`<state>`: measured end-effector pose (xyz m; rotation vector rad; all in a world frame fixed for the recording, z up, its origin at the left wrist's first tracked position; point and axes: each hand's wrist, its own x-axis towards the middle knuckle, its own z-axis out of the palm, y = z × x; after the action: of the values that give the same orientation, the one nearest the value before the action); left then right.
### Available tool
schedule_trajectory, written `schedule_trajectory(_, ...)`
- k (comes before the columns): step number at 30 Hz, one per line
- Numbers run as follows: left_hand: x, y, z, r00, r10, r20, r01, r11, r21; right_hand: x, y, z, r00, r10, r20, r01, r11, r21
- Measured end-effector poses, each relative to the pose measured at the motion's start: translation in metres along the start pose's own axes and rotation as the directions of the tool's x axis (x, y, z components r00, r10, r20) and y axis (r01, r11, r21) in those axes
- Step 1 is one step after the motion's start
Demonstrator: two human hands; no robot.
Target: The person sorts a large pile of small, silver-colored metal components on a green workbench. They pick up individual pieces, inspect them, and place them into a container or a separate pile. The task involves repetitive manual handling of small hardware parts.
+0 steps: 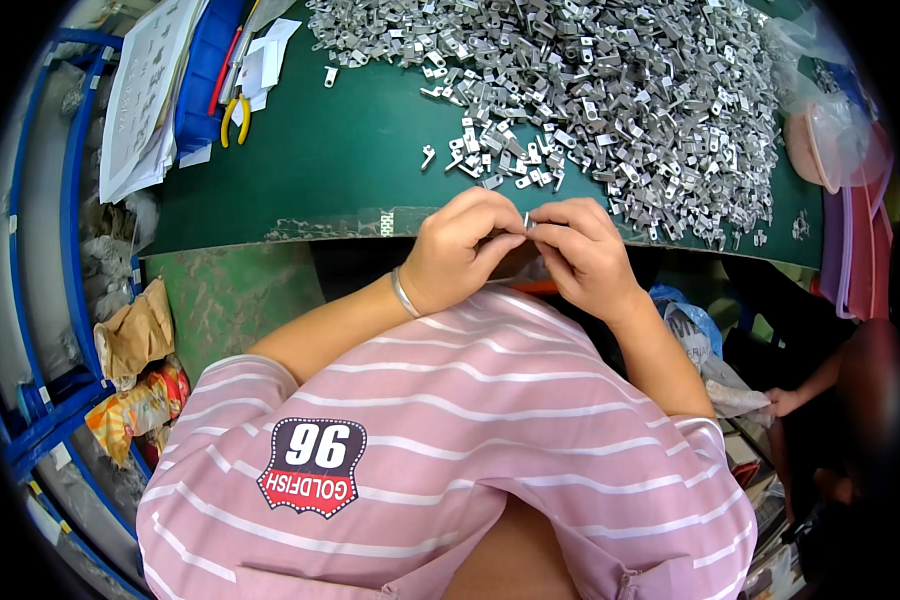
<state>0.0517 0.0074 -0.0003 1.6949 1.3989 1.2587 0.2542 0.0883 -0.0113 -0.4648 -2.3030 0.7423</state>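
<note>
My left hand and my right hand meet just over the near edge of the green table. The fingers of both are closed in a pinch, tip to tip. Between the fingertips a sliver of a small silver metal bracket shows, and the rest of it is covered by the fingers. Beyond my hands lies a wide heap of small silver metal brackets, flat tabs with holes and bent ends. Some loose ones spread from the heap toward my fingers, and a single bracket lies apart on its left.
At the back left are a blue tray, yellow-handled pliers and papers. A pink tub with clear plastic stands at the right end. Blue shelving runs along the left. Another person's hand shows at the right.
</note>
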Motion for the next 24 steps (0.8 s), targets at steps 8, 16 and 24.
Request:
schedule_trajectory(8,0.004,-0.005,0.003,0.859,-0.484,0.166,0.468,0.61,-0.639,0.018,-0.003,0.004,0.974,0.087,-0.21,-0.129,0.972,-0.195)
schedule_trajectory(16,0.004,-0.005,-0.005,0.832,-0.522,0.188,0.475,0.494,-0.728,0.016,-0.006,0.011,0.957,0.2,-0.209,-0.224,0.97,-0.097)
schedule_trajectory(24,-0.003,-0.006,-0.008,0.914,-0.338,0.225,0.406,0.748,-0.525,0.003,-0.008,-0.001,0.883,0.37,-0.288,-0.362,0.929,0.082)
